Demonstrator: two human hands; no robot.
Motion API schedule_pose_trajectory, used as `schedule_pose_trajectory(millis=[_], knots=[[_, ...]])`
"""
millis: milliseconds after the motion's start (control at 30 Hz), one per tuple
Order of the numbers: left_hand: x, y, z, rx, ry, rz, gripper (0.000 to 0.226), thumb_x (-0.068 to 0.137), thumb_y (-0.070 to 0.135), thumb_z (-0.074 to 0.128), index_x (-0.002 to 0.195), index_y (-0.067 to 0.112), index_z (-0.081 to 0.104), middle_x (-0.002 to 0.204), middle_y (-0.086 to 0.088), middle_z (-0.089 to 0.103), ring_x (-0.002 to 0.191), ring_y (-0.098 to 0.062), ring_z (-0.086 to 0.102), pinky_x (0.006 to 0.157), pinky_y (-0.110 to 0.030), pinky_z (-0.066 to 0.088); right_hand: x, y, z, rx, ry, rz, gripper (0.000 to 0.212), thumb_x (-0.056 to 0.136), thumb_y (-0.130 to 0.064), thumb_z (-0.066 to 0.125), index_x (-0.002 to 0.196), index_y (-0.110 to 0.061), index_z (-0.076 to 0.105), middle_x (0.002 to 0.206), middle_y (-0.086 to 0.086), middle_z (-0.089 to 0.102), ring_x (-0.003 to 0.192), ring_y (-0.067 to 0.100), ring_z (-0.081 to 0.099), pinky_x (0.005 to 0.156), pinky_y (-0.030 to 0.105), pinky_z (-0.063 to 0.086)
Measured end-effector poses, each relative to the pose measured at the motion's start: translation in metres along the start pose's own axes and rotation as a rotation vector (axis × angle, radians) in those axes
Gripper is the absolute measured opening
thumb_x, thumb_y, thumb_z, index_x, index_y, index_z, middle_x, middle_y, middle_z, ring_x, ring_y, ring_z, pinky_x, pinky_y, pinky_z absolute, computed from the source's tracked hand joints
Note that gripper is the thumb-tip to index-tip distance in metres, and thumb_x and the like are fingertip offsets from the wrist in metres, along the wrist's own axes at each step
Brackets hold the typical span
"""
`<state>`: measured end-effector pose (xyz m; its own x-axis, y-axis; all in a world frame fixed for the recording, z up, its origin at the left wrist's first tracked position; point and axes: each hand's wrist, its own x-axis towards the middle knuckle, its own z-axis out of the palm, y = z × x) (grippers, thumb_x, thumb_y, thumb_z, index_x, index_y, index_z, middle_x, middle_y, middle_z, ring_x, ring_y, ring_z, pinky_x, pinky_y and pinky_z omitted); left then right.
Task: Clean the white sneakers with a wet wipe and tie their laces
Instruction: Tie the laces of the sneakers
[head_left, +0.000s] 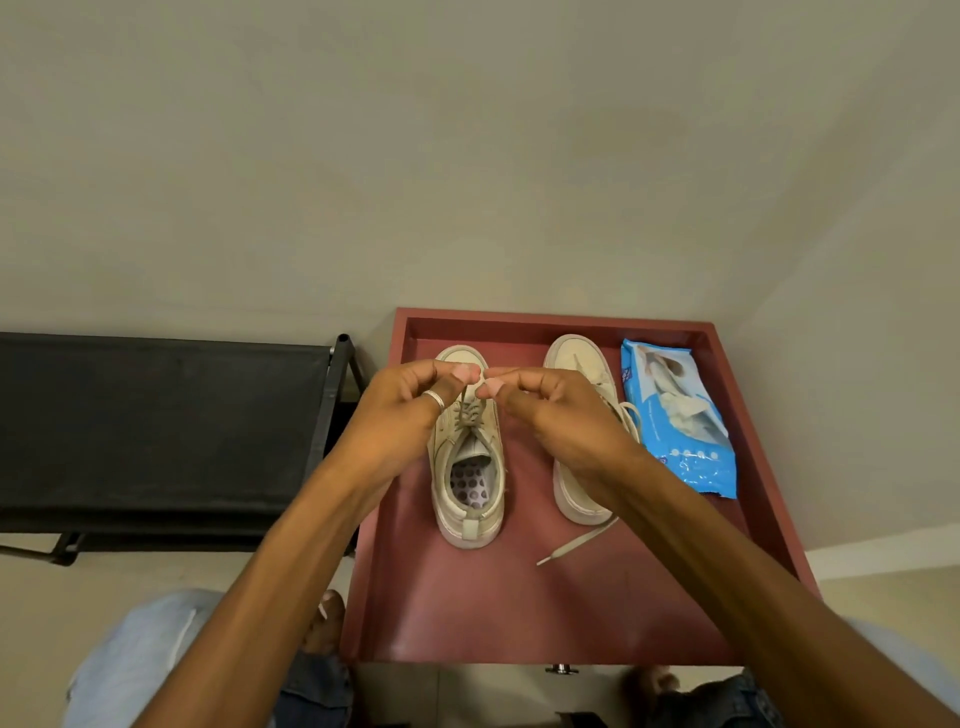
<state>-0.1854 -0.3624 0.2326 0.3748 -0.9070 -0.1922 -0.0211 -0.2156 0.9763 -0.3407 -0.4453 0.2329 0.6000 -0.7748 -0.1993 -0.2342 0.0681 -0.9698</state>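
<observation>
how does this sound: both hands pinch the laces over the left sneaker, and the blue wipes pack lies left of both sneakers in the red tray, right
Not quite: the head view shows the blue wipes pack lying right of both sneakers, beside the right sneaker, in the red tray. The left hand and right hand do pinch the laces over the left sneaker.

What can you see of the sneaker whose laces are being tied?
The left sneaker is off-white and leather-like, with a thick pale sole, a heel tab and a dotted insole. It stands upright on the red rimmed tabletop, toe pointing away. Its laces rise to the left hand and right hand, which pinch them above the toe.
</observation>
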Motion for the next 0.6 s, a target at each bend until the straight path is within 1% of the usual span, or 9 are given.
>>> schedule_pose_trajectory(millis=[67, 133, 167, 233, 300, 367, 467, 533, 600], knots=[[0.0, -0.003, 0.002, -0.014, 0.011, 0.021, 0.018, 0.1, 0.019, 0.062, 0.109, 0.015, 0.077, 0.104, 0.008, 0.078, 0.102, 0.002, 0.07, 0.081, -0.006, 0.049, -0.001, 0.0, 0.005, 0.086, -0.002, -0.008, 0.017, 0.095, -0.017, 0.061, 0.105, -0.014, 0.075, 0.099, -0.008, 0.075, 0.096, -0.002, 0.067, 0.081, 0.011, 0.049], [0.0, -0.006, 0.003, -0.016, 0.026, 0.028, 0.017, 0.099, 0.018, 0.064, 0.109, 0.017, 0.077, 0.104, 0.009, 0.078, 0.103, 0.0, 0.07, 0.083, -0.009, 0.051, -0.002, 0.001, 0.01, 0.119, 0.007, -0.014, 0.016, 0.094, -0.017, 0.063, 0.104, -0.015, 0.075, 0.089, -0.009, 0.076, 0.084, -0.003, 0.069, 0.074, 0.01, 0.049], [0.001, -0.008, 0.002, 0.003, 0.043, 0.03, 0.016, 0.098, 0.018, 0.065, 0.109, 0.018, 0.077, 0.104, 0.01, 0.078, 0.103, 0.001, 0.07, 0.085, -0.011, 0.052, -0.001, 0.002, 0.012, 0.122, 0.026, -0.012, 0.015, 0.093, -0.017, 0.065, 0.102, -0.015, 0.076, 0.087, -0.008, 0.076, 0.082, -0.001, 0.069, 0.072, 0.011, 0.049], [0.002, -0.013, 0.002, 0.055, 0.094, 0.024, 0.017, 0.095, 0.021, 0.07, 0.11, 0.019, 0.078, 0.103, 0.009, 0.078, 0.101, -0.001, 0.071, 0.092, -0.019, 0.054, 0.001, 0.005, 0.013, 0.141, 0.077, 0.01, 0.012, 0.09, -0.018, 0.068, 0.098, -0.014, 0.077, 0.088, -0.004, 0.076, 0.084, 0.004, 0.071, 0.075, 0.017, 0.052], [0.002, -0.017, 0.003, 0.082, 0.149, 0.01, 0.018, 0.09, 0.025, 0.076, 0.107, 0.019, 0.08, 0.1, 0.006, 0.079, 0.098, -0.006, 0.073, 0.095, -0.031, 0.057, 0.003, 0.008, 0.013, 0.153, 0.122, 0.042, 0.012, 0.089, -0.018, 0.07, 0.096, -0.014, 0.077, 0.088, -0.002, 0.077, 0.085, 0.008, 0.072, 0.078, 0.023, 0.055], [0.003, -0.021, 0.005, 0.085, 0.166, 0.002, 0.021, 0.087, 0.025, 0.08, 0.107, 0.019, 0.08, 0.098, 0.004, 0.079, 0.097, -0.009, 0.075, 0.095, -0.037, 0.058, 0.005, 0.01, 0.013, 0.17, 0.139, 0.079, 0.016, 0.089, -0.016, 0.069, 0.103, -0.013, 0.075, 0.093, -0.003, 0.076, 0.089, 0.007, 0.071, 0.078, 0.022, 0.054], [0.003, -0.022, 0.011, 0.1, 0.148, 0.01, 0.027, 0.088, 0.017, 0.079, 0.115, 0.017, 0.077, 0.104, 0.004, 0.078, 0.099, -0.007, 0.074, 0.097, -0.036, 0.058, 0.008, 0.012, 0.012, 0.182, 0.139, 0.083, 0.026, 0.089, -0.01, 0.069, 0.115, -0.01, 0.07, 0.105, -0.003, 0.074, 0.097, 0.001, 0.068, 0.081, 0.014, 0.053], [0.005, -0.022, 0.013, 0.107, 0.148, 0.022, 0.027, 0.089, 0.013, 0.077, 0.115, 0.016, 0.073, 0.098, 0.004, 0.079, 0.093, -0.005, 0.074, 0.092, -0.031, 0.06, 0.009, 0.013, 0.011, 0.133, 0.143, 0.072, 0.029, 0.088, -0.011, 0.07, 0.117, -0.01, 0.069, 0.109, -0.003, 0.073, 0.1, 0.001, 0.067, 0.087, 0.016, 0.052], [0.004, -0.019, 0.014, 0.105, 0.153, 0.02, 0.027, 0.089, 0.012, 0.077, 0.113, 0.017, 0.066, 0.091, 0.006, 0.079, 0.086, -0.004, 0.075, 0.085, -0.024, 0.059, 0.009, 0.015, 0.011, 0.127, 0.136, 0.073, 0.028, 0.088, -0.013, 0.07, 0.116, -0.01, 0.07, 0.105, -0.001, 0.074, 0.098, 0.005, 0.069, 0.089, 0.021, 0.054]])
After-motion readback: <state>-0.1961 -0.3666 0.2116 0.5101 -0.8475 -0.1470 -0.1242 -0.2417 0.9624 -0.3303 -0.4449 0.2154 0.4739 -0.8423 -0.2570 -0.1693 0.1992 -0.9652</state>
